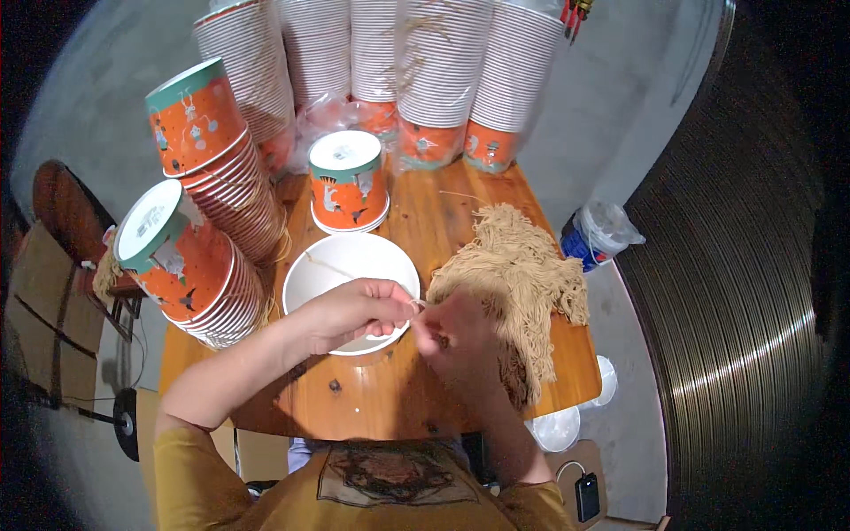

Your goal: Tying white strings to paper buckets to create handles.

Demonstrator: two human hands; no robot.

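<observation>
My left hand [365, 311] and my right hand [456, 334] meet over the right rim of a white paper tub [372, 257], which stands open side up. Both hands are pinched together, fingertips nearly touching, on what looks like a thin pale string [417, 303]. Part of my right hand is blurred. A tan strand [328, 265] lies across the inside of the tub. Just right of my right hand is a large heap of tan yarn [509, 265] in loose strands.
An upside-down orange tub [347, 190] stands behind the white one. Stacks of orange tubs [181, 265] lean at the left, with strands hanging on them. Tall bagged stacks [443, 80] line the back of the wooden table [354, 398]. A bucket [595, 234] stands beyond the right edge.
</observation>
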